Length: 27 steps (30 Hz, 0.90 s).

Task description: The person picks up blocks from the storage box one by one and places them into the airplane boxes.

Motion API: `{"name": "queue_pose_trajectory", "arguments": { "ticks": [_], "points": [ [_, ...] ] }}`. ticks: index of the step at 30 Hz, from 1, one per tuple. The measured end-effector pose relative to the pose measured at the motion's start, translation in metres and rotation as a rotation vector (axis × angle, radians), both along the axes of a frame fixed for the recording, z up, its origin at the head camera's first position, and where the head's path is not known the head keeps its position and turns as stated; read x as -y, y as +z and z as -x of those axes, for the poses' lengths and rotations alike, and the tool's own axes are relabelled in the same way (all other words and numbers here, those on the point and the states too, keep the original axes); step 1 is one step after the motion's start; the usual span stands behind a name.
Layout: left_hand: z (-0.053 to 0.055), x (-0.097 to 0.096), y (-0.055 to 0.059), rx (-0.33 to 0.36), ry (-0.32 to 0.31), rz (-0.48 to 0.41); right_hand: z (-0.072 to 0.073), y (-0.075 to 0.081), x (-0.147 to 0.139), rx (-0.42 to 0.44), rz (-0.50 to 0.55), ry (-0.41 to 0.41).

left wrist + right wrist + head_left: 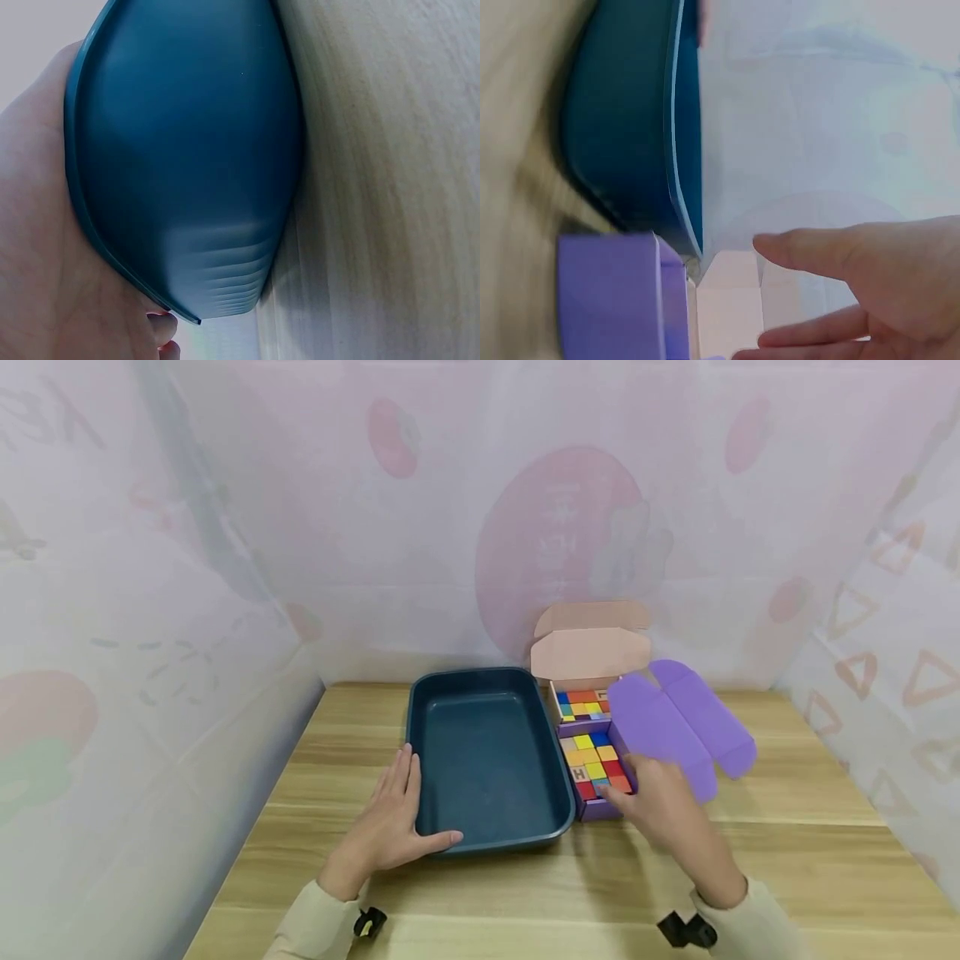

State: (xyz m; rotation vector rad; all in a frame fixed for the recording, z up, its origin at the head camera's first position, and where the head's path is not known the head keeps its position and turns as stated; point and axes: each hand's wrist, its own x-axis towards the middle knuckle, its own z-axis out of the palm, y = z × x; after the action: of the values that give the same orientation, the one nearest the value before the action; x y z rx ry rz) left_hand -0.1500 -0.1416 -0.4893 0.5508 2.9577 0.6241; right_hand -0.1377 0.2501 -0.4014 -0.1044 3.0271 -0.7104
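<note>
My left hand (392,822) rests on the near-left corner of a dark teal tray (487,842), its fingers straight along the left rim and the thumb over the front rim. In the left wrist view the palm lies against the rim of the tray (187,135). Over the near end of an opened purple box (600,811) hovers my right hand (666,802), thumb and fingers apart. Colourful square blocks (595,770) fill that box, one marked H. The right wrist view shows nothing between the thumb and fingers of the right hand (885,289).
Behind the purple box stands a pinkish box (591,653) with its lid up, also holding coloured blocks (581,697). The purple lid (667,722) folds out to the right. All sit on a wooden table (495,914), with printed cloth (435,543) hanging around it.
</note>
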Motion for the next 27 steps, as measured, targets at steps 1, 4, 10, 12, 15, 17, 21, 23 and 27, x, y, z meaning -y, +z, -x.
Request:
{"name": "queue_pose_trajectory", "arguments": {
  "ticks": [1, 4, 10, 12, 15, 17, 21, 23, 27],
  "points": [
    [0.000, 0.000, 0.000, 0.005, 0.000, 0.002, -0.006, -0.003, 0.000, 0.000, 0.006, -0.018],
    [0.000, 0.000, 0.000, 0.011, -0.001, 0.000, -0.025, -0.012, 0.002, 0.014, 0.006, -0.080],
    [0.001, -0.002, 0.000, -0.003, -0.003, -0.007, -0.041, -0.036, 0.003, 0.090, 0.019, -0.184],
    [0.001, -0.002, 0.000, -0.011, -0.006, -0.007, -0.042, -0.045, 0.002, 0.099, 0.025, -0.205],
    [0.002, -0.003, 0.000, -0.016, -0.009, -0.004, -0.040, -0.061, 0.003, 0.111, 0.053, -0.248],
    [0.002, -0.003, 0.000, -0.009, -0.011, -0.007, -0.039, -0.071, 0.005, 0.121, 0.093, -0.281],
    [0.003, -0.004, -0.001, 0.001, -0.012, -0.010, -0.034, -0.086, 0.011, 0.117, 0.143, -0.349],
    [0.003, -0.004, -0.002, 0.002, -0.012, -0.011, -0.031, -0.091, 0.015, 0.084, 0.159, -0.383],
    [0.004, -0.003, -0.002, -0.001, -0.004, -0.008, -0.025, -0.099, 0.023, 0.013, 0.192, -0.452]
  ]
}}
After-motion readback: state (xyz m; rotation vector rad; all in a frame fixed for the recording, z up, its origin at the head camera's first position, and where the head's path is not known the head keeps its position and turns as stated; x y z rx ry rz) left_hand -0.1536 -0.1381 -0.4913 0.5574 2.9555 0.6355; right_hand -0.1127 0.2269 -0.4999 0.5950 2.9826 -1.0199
